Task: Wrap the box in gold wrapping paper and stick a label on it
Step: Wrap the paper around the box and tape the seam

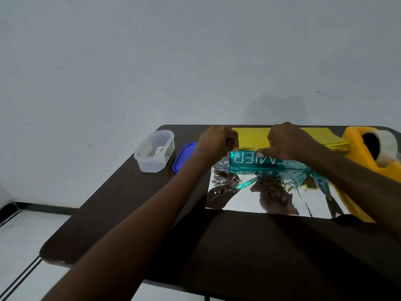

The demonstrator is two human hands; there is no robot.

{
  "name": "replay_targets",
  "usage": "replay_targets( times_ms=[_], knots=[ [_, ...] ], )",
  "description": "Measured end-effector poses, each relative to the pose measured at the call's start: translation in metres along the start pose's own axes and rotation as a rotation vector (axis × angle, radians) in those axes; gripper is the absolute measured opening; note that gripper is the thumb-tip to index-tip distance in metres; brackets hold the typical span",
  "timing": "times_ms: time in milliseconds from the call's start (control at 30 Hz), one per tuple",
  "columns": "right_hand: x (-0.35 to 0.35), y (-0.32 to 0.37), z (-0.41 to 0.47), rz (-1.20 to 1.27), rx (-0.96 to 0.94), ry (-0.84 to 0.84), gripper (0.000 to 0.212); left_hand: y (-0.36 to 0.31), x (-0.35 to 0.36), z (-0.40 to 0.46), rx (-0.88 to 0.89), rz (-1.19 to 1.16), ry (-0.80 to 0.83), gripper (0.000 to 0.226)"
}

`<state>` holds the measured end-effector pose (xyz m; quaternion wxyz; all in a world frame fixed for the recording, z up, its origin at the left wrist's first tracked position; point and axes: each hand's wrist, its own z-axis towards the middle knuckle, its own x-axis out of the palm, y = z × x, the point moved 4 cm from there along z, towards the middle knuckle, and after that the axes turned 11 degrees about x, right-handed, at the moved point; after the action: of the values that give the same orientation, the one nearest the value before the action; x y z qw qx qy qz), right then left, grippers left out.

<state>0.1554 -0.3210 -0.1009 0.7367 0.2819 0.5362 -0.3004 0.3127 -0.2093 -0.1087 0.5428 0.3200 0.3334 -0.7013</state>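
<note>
I see the teal box (260,162) near the worktop's (134,192) far right edge, lying on the gold wrapping paper (282,202), silver side up. My left hand (217,141) and right hand (286,140) both pinch the paper's folded gold flap along the box's far top edge. A clear container (154,151) and blue lid (184,156) sit toward the left edge, a yellow tape dispenser (373,155) at the far right corner.

The scene is dim and cool-toned, with soft, even light. The shiny silver underside of the wrapping sheet (271,196), nearer than the fingers (262,154), throws bright glare and warped reflections. A faint soft shadow lies on the pale grey wall (195,61) beyond the fingers. Wide-angle distortion bends the dark brown table's edge (91,213) and stretches the forearms. Focus is slightly soft throughout.
</note>
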Motion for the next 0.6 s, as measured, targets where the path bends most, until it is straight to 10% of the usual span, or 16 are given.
replay_targets(
  times_ms=[200,500,600],
  knots=[
    [-0.011,-0.022,-0.003,-0.093,0.044,0.141,0.056,-0.001,0.0,0.0,0.002,0.016,-0.001,0.014],
    [-0.005,0.013,-0.025,0.19,-0.011,-0.204,0.032,-0.008,-0.002,-0.005,-0.026,0.064,0.02,0.007],
    [0.001,0.004,-0.028,0.319,0.017,-0.195,0.024,-0.01,0.001,-0.006,-0.088,0.1,-0.043,0.041]
  ],
)
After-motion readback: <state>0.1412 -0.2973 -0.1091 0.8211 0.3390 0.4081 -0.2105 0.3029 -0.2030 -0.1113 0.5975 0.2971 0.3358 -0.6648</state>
